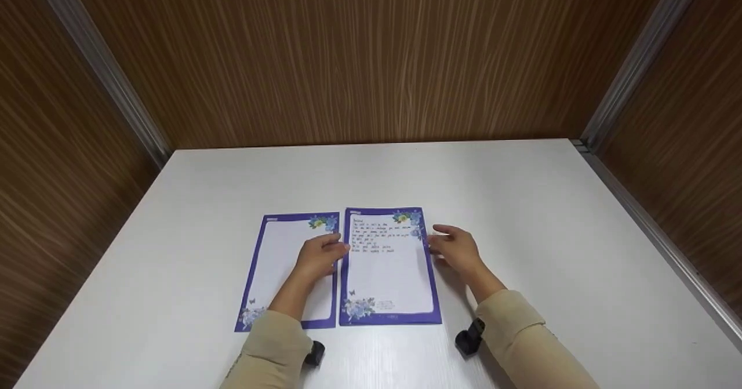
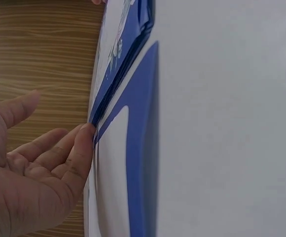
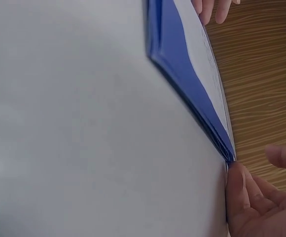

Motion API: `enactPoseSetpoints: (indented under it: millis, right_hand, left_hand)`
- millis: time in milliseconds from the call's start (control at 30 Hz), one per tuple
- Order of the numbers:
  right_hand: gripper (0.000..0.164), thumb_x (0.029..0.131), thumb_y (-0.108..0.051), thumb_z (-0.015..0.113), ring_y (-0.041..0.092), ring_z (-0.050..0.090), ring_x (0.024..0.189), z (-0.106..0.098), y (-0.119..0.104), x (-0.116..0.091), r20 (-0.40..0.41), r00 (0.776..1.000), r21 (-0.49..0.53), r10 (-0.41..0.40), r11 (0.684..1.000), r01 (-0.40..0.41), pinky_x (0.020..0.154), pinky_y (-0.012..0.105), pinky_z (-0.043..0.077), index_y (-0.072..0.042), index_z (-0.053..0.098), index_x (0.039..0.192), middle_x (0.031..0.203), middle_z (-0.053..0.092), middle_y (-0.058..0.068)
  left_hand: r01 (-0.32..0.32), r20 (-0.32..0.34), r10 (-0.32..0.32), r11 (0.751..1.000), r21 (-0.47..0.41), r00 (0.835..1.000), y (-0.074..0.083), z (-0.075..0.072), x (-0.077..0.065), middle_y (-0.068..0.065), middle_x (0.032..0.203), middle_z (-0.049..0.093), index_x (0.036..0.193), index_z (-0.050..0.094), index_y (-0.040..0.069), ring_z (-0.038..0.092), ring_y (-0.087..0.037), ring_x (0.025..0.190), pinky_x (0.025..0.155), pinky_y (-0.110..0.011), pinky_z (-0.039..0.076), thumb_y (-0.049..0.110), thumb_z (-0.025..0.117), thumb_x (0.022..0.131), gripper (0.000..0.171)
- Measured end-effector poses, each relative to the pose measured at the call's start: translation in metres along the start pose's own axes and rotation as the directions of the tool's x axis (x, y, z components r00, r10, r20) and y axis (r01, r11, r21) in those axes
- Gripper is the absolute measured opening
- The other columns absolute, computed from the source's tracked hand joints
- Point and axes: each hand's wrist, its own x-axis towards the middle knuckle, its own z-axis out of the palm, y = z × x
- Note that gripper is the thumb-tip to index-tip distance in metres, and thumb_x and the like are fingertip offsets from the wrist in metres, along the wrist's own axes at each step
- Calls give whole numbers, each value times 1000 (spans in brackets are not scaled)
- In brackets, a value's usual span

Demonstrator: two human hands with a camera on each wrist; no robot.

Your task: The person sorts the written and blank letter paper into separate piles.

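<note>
A stack of stationery sheets (image 1: 388, 279) with purple borders, blue corner flowers and handwritten lines lies between my hands. Left of it, a matching sheet (image 1: 272, 255) without handwriting lies flat, partly covered by my left forearm. My left hand (image 1: 317, 257) reaches over that sheet, its fingertips right at the stack's left edge. On the opposite side, my right hand (image 1: 458, 250) has its fingertips against the stack's right edge. Both wrist views show relaxed fingers at the paper edges, with each thumb held apart. Several layers show along the stack's side (image 3: 192, 108) in the right wrist view.
The white table (image 1: 522, 203) carries the papers near its front middle. Wood-grain panels (image 1: 371, 58) rise behind it and on both sides, with metal posts (image 1: 637, 47) at the corners. A black wrist device (image 1: 469, 338) sits at the right sleeve, another (image 1: 315, 353) at the left.
</note>
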Motion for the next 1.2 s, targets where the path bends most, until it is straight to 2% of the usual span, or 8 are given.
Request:
enactPoseSetpoints:
  millis: [200, 433, 567, 667, 867, 1200]
  right_hand:
    - [46, 92, -11, 59, 27, 66, 94, 0, -1, 1, -15, 1000, 7, 1, 1000, -1, 73, 33, 56, 4, 49, 134, 113, 63, 21]
    - [43, 92, -10, 61, 20, 66, 83, 1, 0, -1, -41, 999, 12, -29, 999, 30, 58, 27, 51, 2, 52, 132, 111, 66, 17]
    - [46, 89, -7, 64, 16, 65, 78, 3, 1, 0, -44, 999, 6, -30, 1000, 30, 54, 26, 49, -1, 52, 133, 112, 65, 15]
    - [50, 86, -4, 67, 14, 64, 77, 5, 1, 1, -35, 999, 19, -20, 1000, 21, 56, 25, 51, -2, 51, 134, 114, 63, 15]
    - [49, 85, 1, 67, 14, 62, 77, 5, 2, 2, -16, 999, 29, -39, 999, 39, 61, 23, 53, 5, 52, 131, 110, 61, 18]
    - [38, 87, -1, 65, 15, 61, 76, 3, 3, 2, -23, 1000, -14, -20, 1000, 20, 59, 22, 51, 3, 59, 125, 102, 64, 15]
  left_hand:
    - [-10, -20, 10, 1000, -11, 1000, 1, 0, -2, -19, 125, 58, 134, 51, -2, 58, -32, 112, 85, -39, 53, 15, 63, 92, 47]
    - [-32, -34, 30, 998, -62, 999, 1, 0, -2, -18, 120, 61, 128, 55, -3, 61, -29, 106, 82, -36, 54, 11, 63, 92, 40]
    - [-43, -39, 39, 995, -92, 998, 0, 1, -1, -17, 117, 62, 126, 57, -4, 63, -26, 98, 78, -34, 55, 3, 63, 90, 37]
    - [-46, -42, 42, 993, -104, 998, 0, 2, -1, -17, 116, 62, 128, 56, -4, 63, -22, 93, 74, -32, 55, -1, 63, 89, 40]
    - [-37, -44, 32, 991, -127, 999, 1, 6, 0, -18, 114, 60, 131, 52, -4, 62, -20, 90, 71, -29, 55, -6, 64, 85, 48]
    - [8, -83, -15, 996, -85, 996, 1, 9, 2, -13, 103, 62, 125, 58, -4, 63, -19, 84, 69, -28, 56, -8, 64, 84, 42]
